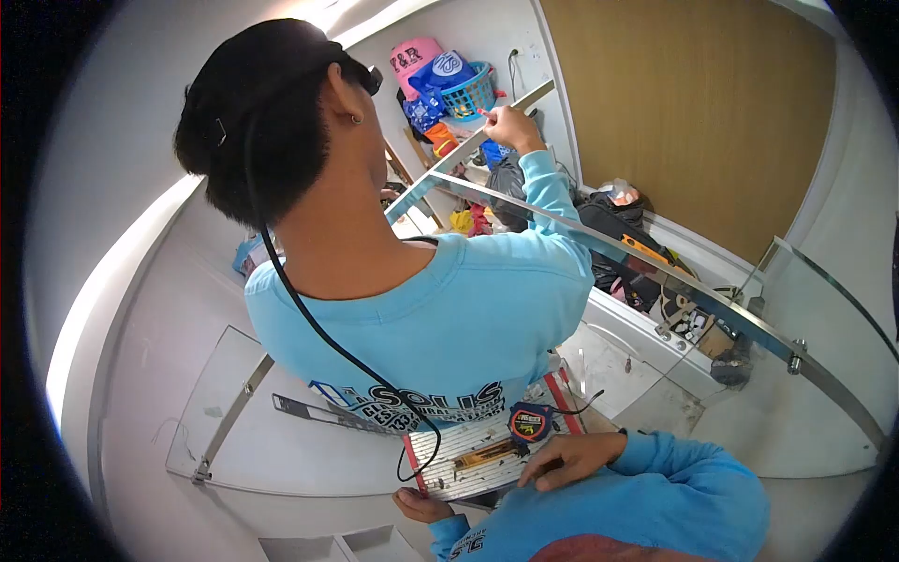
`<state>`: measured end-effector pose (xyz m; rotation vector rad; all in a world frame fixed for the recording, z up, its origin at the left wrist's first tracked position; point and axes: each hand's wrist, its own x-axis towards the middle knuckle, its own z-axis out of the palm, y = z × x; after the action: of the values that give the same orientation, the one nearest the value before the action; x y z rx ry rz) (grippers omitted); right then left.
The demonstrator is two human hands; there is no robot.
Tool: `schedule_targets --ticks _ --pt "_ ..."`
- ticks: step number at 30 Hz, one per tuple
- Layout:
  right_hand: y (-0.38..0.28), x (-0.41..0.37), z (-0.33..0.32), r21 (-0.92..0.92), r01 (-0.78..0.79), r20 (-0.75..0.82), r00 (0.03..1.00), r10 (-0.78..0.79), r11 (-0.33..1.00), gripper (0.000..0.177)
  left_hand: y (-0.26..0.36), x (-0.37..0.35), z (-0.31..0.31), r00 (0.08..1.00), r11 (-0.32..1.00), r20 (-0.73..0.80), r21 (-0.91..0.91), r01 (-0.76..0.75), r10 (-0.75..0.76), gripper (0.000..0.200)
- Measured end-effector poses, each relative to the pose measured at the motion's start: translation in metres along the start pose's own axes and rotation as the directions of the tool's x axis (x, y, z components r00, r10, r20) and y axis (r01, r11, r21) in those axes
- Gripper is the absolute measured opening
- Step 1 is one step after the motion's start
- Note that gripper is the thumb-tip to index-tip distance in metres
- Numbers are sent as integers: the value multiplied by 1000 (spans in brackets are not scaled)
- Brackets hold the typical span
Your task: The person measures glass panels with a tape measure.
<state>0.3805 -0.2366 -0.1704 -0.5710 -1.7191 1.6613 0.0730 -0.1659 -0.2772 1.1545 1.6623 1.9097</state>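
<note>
A white ribbed platform with red edges, like the top of a stepladder, lies right in front of me. My left hand is closed at its near left corner. My right hand rests over its right side with fingers loosely bent and apart, holding nothing I can see. Beside that hand sit a blue and red tape measure and a narrow yellow tool, whose kind I cannot make out. Dark bits are scattered on the ribs.
A co-worker in a light blue shirt stands close ahead, one hand at a metal rail. A curved glass-edge rail crosses to the right. Bags, a blue basket and a brown door are beyond.
</note>
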Motion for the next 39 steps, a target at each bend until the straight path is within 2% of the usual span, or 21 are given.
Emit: schedule_targets --ticks 1,3,6,8,9,11,12,13,15,16,18,22,24,25,27,31,33,35,39 --pt "7 3 0 1 -2 8 1000 2 1000 39 1 0 0 999 998 0 39 -39 39 39" --pt "30 11 4 -22 -9 29 1000 9 1000 41 -10 1 -3 999 999 5 6 -37 37 40" --pt "41 15 9 -95 33 -20 999 -35 995 41 -2 0 -1 996 995 -19 58 -87 88 37" --pt "43 17 10 -136 71 -34 997 -76 988 40 16 -4 -1 999 996 24 89 27 -30 33" --pt "41 16 8 -180 36 -77 996 -50 983 39 11 -3 -3 999 995 17 96 25 -27 33" --pt "37 15 9 -220 -2 -119 993 -25 975 38 1 0 -3 998 993 5 101 -67 67 30" --pt "35 14 10 -224 10 -114 993 -37 975 37 -3 0 -3 997 997 19 11 -70 70 31" --pt "35 13 10 -227 22 -109 993 -48 974 35 -2 -1 -2 997 997 19 11 -71 71 31" --pt "36 14 10 -244 43 -116 991 -73 969 35 1 -2 -1 999 999 -5 24 44 -44 33" --pt "37 13 10 -259 62 -122 988 -96 964 35 1 -2 -1 999 999 -7 24 44 -43 33" --pt "40 13 9 -241 71 -115 988 -101 968 35 -4 -1 -3 1000 996 3 91 -4 4 34" --pt "41 14 7 -232 45 -74 995 -63 972 35 -7 -3 -4 998 998 -33 56 -42 44 35" --pt "45 15 7 -222 64 -71 994 -81 973 35 5 -6 -1 997 984 -34 169 -57 63 35" --pt "47 15 7 -213 83 -74 992 -100 974 34 5 -6 -1 997 984 -38 171 -56 63 35" --pt "47 16 7 -215 83 -67 993 -100 973 34 4 -6 1 999 998 -40 59 12 -9 35" --pt "48 17 6 -225 39 -42 998 -49 974 30 11 -6 2 1000 993 -9 120 5 -4 34" --pt "53 18 9 -216 81 -74 992 -99 973 31 -1 -3 0 996 988 -34 136 -73 79 35" --pt "56 19 11 -211 125 -106 983 -150 969 33 -6 -2 -2 996 989 -25 127 -79 83 35" --pt "46 20 8 -201 75 -103 990 -98 977 33 -1 -2 0 998 992 -9 108 -63 65 36"
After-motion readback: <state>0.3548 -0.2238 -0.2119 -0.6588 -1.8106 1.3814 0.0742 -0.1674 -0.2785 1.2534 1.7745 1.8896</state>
